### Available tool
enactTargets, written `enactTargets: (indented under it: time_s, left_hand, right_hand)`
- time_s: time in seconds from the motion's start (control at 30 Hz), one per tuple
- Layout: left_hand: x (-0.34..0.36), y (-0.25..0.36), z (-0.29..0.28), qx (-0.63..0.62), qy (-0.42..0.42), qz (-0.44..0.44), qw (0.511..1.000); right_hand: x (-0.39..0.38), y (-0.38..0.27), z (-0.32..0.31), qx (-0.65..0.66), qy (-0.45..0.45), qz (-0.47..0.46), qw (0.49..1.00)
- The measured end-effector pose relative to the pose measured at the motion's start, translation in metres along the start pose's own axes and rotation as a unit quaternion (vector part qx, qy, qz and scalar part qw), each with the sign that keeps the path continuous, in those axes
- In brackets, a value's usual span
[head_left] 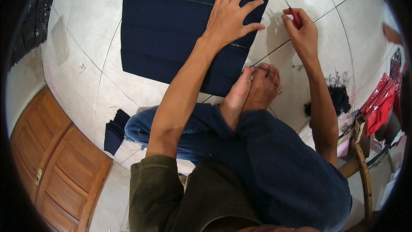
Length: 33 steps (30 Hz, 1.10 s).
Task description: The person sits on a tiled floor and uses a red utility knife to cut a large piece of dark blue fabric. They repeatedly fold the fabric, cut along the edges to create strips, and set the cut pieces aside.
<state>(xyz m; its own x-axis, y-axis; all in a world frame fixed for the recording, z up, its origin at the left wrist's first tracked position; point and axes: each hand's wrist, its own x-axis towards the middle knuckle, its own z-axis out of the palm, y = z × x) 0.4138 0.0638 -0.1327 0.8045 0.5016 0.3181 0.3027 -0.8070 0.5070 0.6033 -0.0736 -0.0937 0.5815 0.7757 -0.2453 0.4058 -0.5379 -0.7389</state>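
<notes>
A dark navy piece of fabric (171, 30) with horizontal folds or seams and a few thin light lines lies on the tiled floor in front of me. My left hand (231, 15) rests on it near the right edge, fingers spread. Just right of the fabric, my right hand (301, 32) grips a small red-handled tool (295, 16) with a dark neck and thin pointed metal tip, held above the tiles. My bare feet (262, 86) are crossed at the fabric's lower right corner.
Navy scraps (113, 131) lie left of my legs, and black threads and scraps (337, 99) right. Red plastic-wrapped bundles (377, 103) and a wooden piece (365, 167) are at the right. A wooden door (60, 159) is at lower left, dark stacked material (28, 21) at upper left.
</notes>
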Motion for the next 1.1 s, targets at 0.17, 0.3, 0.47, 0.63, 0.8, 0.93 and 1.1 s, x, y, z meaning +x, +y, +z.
enactTargets:
  time_s: [0.17,0.3,0.47,0.63,0.8,0.93,1.1]
  left_hand:
    - [-0.002,0.004,0.000,-0.006,-0.015,-0.017,1.000]
    - [-0.001,0.003,-0.002,-0.003,-0.014,-0.019,1.000]
    - [-0.001,0.002,-0.002,-0.002,-0.012,-0.015,1.000]
    - [-0.005,0.001,0.001,-0.003,-0.004,-0.013,1.000]
    - [-0.004,0.000,0.000,-0.004,-0.001,-0.013,1.000]
    - [-0.003,0.003,0.000,-0.019,-0.001,-0.012,1.000]
    - [-0.001,-0.004,0.004,0.008,0.020,-0.014,1.000]
  right_hand:
    - [0.002,-0.006,0.006,-0.038,-0.057,-0.109,0.992]
    - [0.007,-0.001,0.016,-0.053,-0.035,-0.276,0.959]
    - [0.009,0.002,0.015,-0.163,-0.066,-0.352,0.919]
    - [0.014,0.008,0.020,-0.187,-0.058,-0.379,0.904]
    - [0.019,0.011,0.019,-0.144,-0.084,-0.333,0.928]
    - [0.014,0.019,0.012,-0.087,-0.078,-0.289,0.950]
    - [0.007,-0.005,-0.012,-0.112,-0.057,-0.053,0.991]
